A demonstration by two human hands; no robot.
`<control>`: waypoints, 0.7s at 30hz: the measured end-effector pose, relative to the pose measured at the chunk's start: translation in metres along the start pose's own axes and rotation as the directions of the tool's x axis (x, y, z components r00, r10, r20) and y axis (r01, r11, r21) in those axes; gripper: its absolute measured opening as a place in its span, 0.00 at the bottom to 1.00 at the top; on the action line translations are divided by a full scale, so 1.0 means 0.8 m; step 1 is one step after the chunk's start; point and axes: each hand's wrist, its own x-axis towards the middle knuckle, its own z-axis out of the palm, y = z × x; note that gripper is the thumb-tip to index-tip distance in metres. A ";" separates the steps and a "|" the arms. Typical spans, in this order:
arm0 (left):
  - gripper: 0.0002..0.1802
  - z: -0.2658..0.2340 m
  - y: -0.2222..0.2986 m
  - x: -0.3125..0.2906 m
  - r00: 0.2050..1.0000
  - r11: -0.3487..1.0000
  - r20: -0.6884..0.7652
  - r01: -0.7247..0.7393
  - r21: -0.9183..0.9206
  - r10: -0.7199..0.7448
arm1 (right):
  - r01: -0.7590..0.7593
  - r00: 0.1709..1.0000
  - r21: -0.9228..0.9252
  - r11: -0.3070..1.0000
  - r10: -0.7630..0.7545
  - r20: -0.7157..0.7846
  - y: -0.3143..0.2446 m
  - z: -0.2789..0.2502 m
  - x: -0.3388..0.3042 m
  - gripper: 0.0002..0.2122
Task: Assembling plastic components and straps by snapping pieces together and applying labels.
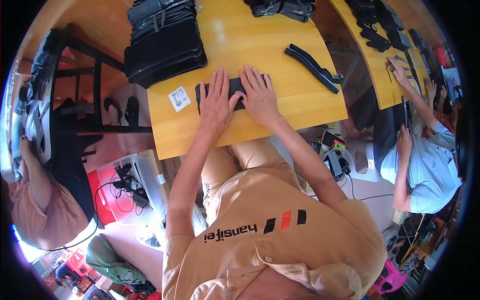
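A small black fabric piece (235,89) lies flat on the yellow table (225,35), near its front edge. Over its left part my left hand (218,102) rests palm down, fingers stretched away from me. My right hand (259,97) presses flat on its right part, fingers also extended. The thumbs point toward each other across the dark middle of the piece. Most of the piece is hidden beneath both hands. Left of my left hand lies a white printed label (179,99). Further right, a folded black strap-like piece (315,69) lies at a slant.
Stacked black fabric pouches (165,50) fill the table's back left, and more dark folded pieces (281,9) lie at the back. A co-worker in a light blue shirt (422,167) works at another table on the right. Another person (47,215) sits at the left.
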 end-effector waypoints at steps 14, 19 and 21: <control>0.32 -0.009 0.008 0.003 0.991 0.997 0.121 0.052 0.053 -0.058 | -0.031 0.996 -0.049 0.998 0.035 0.083 -0.002 -0.006 0.002 0.25; 0.37 -0.009 0.007 0.000 0.985 0.987 0.093 0.140 0.073 -0.146 | -0.002 0.999 -0.039 0.999 0.004 0.046 0.003 -0.004 0.001 0.25; 0.39 -0.009 0.006 0.000 0.986 0.986 0.080 0.142 0.089 -0.149 | -0.055 0.996 -0.060 0.997 0.059 0.065 0.012 -0.012 -0.003 0.25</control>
